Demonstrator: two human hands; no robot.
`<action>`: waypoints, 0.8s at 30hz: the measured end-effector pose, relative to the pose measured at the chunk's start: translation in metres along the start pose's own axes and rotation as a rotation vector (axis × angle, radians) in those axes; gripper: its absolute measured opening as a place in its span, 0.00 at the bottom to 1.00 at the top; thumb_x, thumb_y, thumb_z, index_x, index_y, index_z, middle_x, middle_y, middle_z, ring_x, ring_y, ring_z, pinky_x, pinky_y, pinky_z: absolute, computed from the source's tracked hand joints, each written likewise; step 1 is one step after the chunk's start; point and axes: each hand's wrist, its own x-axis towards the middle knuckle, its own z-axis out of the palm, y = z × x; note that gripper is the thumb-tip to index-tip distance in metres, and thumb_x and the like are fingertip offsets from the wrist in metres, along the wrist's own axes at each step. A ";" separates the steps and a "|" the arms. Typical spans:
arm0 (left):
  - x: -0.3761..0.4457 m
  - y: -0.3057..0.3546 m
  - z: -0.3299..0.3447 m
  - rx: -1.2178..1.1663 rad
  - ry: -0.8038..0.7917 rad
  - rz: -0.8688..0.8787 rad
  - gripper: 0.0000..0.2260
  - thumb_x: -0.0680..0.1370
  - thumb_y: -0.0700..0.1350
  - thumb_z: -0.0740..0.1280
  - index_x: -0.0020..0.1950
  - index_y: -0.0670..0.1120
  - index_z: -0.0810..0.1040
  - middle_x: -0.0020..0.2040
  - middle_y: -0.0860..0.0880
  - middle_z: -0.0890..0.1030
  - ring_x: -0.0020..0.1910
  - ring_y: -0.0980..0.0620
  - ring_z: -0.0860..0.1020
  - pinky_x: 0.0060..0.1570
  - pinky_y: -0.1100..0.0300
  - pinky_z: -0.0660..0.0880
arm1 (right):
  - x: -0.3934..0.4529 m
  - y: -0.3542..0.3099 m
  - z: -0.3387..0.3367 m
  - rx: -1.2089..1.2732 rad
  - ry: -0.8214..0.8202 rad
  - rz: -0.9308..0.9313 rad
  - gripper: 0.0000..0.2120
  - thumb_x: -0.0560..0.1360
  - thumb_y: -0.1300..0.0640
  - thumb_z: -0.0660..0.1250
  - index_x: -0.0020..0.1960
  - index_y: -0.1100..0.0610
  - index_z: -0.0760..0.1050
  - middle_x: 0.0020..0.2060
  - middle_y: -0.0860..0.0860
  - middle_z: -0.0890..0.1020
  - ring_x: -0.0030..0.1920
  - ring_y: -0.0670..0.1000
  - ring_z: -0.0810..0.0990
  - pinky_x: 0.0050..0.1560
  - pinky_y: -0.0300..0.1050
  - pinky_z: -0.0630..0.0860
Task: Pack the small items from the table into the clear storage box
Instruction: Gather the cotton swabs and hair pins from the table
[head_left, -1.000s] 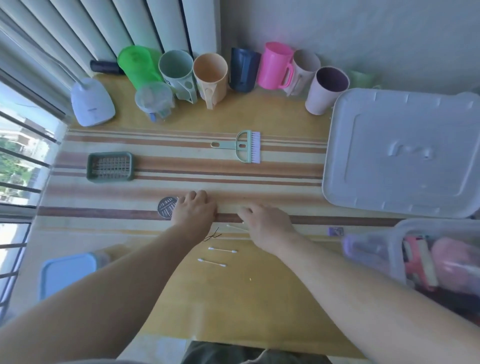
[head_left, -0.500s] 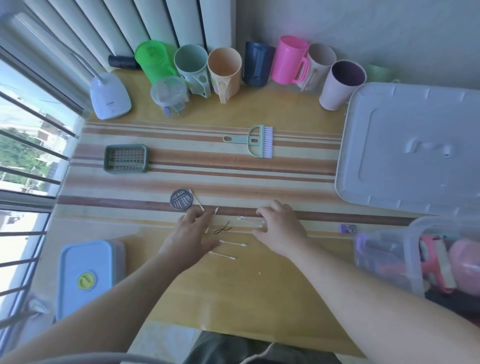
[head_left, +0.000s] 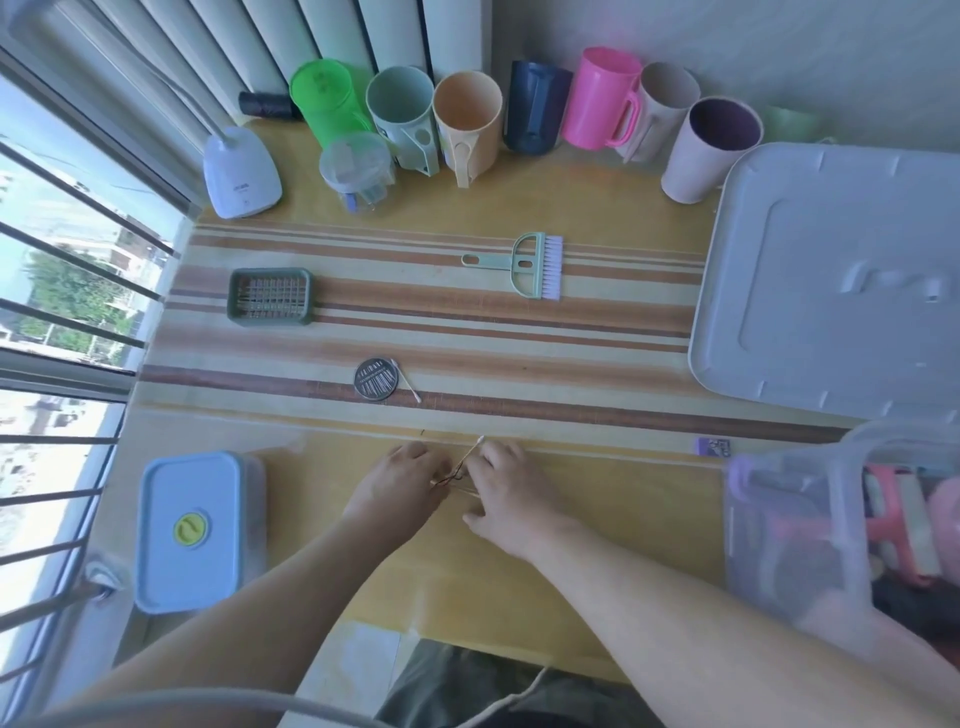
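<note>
Both hands meet at the near middle of the desk (head_left: 519, 582), palms down and fingertips drawn together over a small cluster of cotton swabs (head_left: 470, 457) and a dark bent wire or pin. The left hand (head_left: 402, 480) has its fingers curled in and appears to pinch the swabs at their near ends, while the right hand (head_left: 511, 493) presses its fingers against the same bundle from the other side; one swab tip sticks up between them. Whether either hand has truly closed on the swabs or only rakes them together is hard to tell, as the fingers hide the contact. The clear storage box (head_left: 841, 519) stands at the right edge of the desk, well apart from the hands, with pink and red items already inside. Its grey lid (head_left: 831, 270) lies flat just behind it. A round needle case (head_left: 375, 379) rests on the striped mat (head_left: 519, 332) beyond the hands, with another swab (head_left: 406, 382) touching its right side. Farther back lie a green brush (head_left: 524, 264) and a green grid tray (head_left: 270, 296). A small purple item (head_left: 712, 447) sits just left of the box.
</note>
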 end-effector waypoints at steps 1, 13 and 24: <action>-0.002 -0.001 0.001 0.006 0.009 -0.013 0.10 0.74 0.45 0.75 0.54 0.50 0.83 0.50 0.51 0.81 0.51 0.44 0.80 0.53 0.52 0.78 | -0.001 -0.003 0.003 0.011 0.018 -0.007 0.18 0.77 0.49 0.73 0.62 0.55 0.73 0.63 0.50 0.71 0.66 0.56 0.67 0.65 0.53 0.74; 0.049 -0.014 -0.055 0.355 0.251 -0.115 0.25 0.73 0.38 0.69 0.66 0.59 0.75 0.64 0.46 0.70 0.61 0.40 0.68 0.60 0.43 0.72 | -0.007 0.010 -0.019 0.010 0.016 0.022 0.38 0.71 0.46 0.77 0.73 0.41 0.58 0.62 0.48 0.64 0.61 0.53 0.65 0.50 0.52 0.78; 0.058 0.000 -0.037 0.566 0.090 0.202 0.08 0.76 0.43 0.64 0.51 0.51 0.80 0.52 0.47 0.77 0.53 0.42 0.73 0.54 0.49 0.70 | -0.004 0.003 -0.001 -0.246 0.039 -0.011 0.13 0.65 0.60 0.79 0.47 0.53 0.80 0.51 0.53 0.75 0.51 0.58 0.74 0.43 0.52 0.73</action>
